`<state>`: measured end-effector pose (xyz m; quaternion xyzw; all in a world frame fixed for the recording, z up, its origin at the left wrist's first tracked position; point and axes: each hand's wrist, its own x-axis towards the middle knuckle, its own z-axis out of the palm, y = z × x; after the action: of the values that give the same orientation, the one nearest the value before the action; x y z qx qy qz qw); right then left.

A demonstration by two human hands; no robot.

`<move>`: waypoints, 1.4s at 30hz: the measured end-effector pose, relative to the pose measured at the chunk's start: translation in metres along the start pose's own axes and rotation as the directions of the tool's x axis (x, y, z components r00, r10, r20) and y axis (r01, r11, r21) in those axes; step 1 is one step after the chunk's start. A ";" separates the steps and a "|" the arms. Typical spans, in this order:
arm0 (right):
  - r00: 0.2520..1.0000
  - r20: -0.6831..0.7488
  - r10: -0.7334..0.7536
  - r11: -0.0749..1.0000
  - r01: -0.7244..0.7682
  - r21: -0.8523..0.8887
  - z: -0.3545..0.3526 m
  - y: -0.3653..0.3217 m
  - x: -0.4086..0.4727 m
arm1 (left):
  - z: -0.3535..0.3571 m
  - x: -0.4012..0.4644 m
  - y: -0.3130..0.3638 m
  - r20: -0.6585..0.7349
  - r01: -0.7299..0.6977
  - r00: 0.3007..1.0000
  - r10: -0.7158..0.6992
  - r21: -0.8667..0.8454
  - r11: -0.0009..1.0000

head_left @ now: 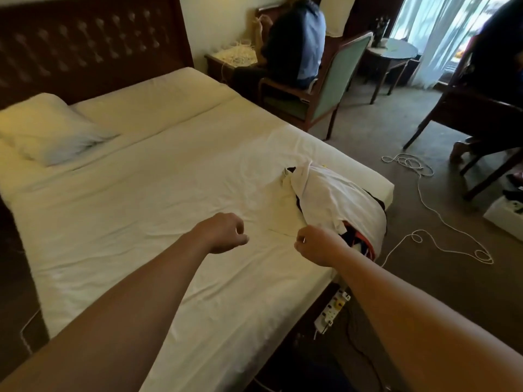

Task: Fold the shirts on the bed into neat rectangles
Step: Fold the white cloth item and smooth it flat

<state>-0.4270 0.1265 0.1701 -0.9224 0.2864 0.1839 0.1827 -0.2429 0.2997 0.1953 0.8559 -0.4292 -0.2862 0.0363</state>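
Head view, both arms stretched over the bed [158,176]. Left hand [225,232] hovers above the bare sheet, fingers loosely curled, holding nothing. Right hand [315,244] sits just beside the lower edge of the shirt pile [336,202]; fingers curled, thumb and forefinger close together. Cannot tell whether they pinch cloth.

Pile: a white shirt [328,193] draped over darker clothes, red and black showing at its lower end. It lies at the bed's right edge, near the foot corner, partly overhanging.

Surroundings: pillow [48,128] at far left by the dark tufted headboard [85,38], well apart from the hands. The sheet between pillow and pile is wrinkled and bare: wide working room to the left of the pile.

Right of the bed: carpet with a loose white cord [430,222], a power strip [332,309] by the bed frame, a green-backed chair [336,80] with a seated person [297,43], a round side table [393,52], and another dark chair [467,114] at the far right.
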 end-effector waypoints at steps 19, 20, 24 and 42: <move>0.969 0.166 0.185 0.961 -0.213 0.174 -0.013 0.102 0.355 | -0.012 0.310 -0.028 0.084 0.230 0.972 -0.221 -0.111 0.967; 0.967 0.177 0.183 0.962 -0.213 0.168 -0.006 0.106 0.370 | -0.007 0.323 -0.032 0.102 0.239 0.968 -0.228 -0.112 0.964; 0.950 0.170 0.263 0.945 -0.289 0.154 0.018 0.126 0.417 | 0.008 0.369 -0.050 0.170 0.268 0.954 -0.247 -0.120 0.956; 0.859 -0.001 0.512 0.732 -0.436 0.523 0.037 0.153 0.474 | 0.041 0.351 -0.119 0.206 0.430 0.896 -0.394 -0.175 0.886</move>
<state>-0.1627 -0.1934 -0.1077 -0.7482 0.5628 0.0755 0.3432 -0.0153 0.1165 -0.0371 0.8920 -0.2049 -0.4017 0.0317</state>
